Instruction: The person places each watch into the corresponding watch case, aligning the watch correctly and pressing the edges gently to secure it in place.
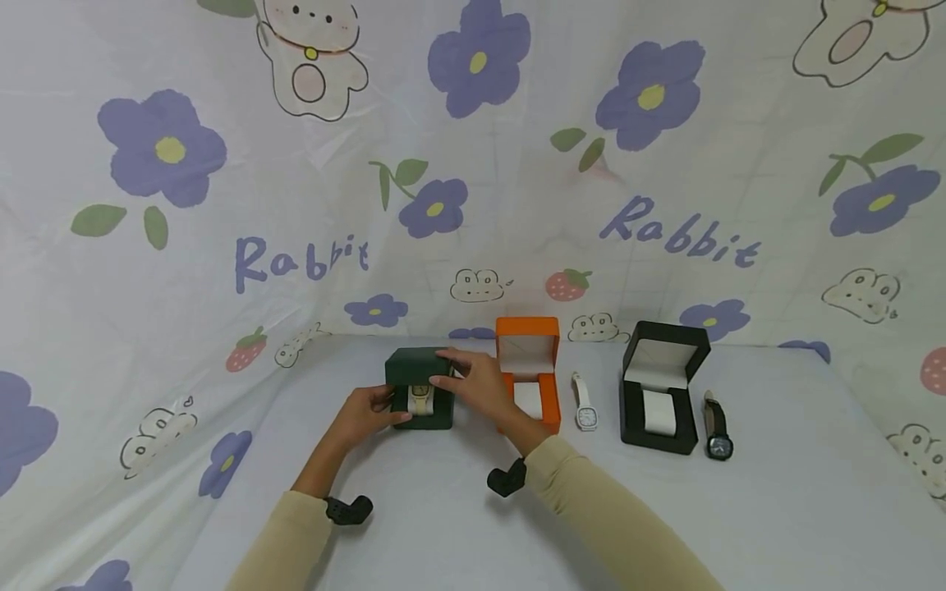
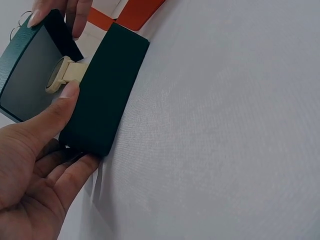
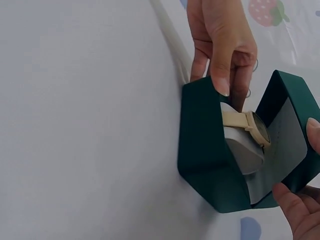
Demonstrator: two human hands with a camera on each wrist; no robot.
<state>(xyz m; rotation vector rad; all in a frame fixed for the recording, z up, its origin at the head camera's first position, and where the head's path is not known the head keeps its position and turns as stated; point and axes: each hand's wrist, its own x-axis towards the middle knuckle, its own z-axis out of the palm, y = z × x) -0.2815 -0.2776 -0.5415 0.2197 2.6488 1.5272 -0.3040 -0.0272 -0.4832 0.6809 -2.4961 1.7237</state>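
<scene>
A dark green watch box [image 1: 443, 419] stands on the white table, its hinged lid [image 1: 410, 366] partly lowered. Inside, a watch with a cream band [image 3: 235, 119] is wrapped round a pale cushion [image 3: 245, 150]. My left hand [image 1: 360, 417] grips the left side of the base; in the left wrist view its thumb [image 2: 62, 105] lies over the front edge, with fingers at the underside. With my right hand [image 1: 484, 384] I hold the lid's right side between thumb and fingers. Part of that hand shows at the right wrist view's edge.
To the right stands an open orange watch box [image 1: 548, 402], just behind my right wrist. Beyond it lie a white watch [image 1: 585, 410], an open black watch box [image 1: 658, 439] with a white cushion, and a black watch [image 1: 717, 435]. A printed cloth [image 1: 517, 205] hangs behind.
</scene>
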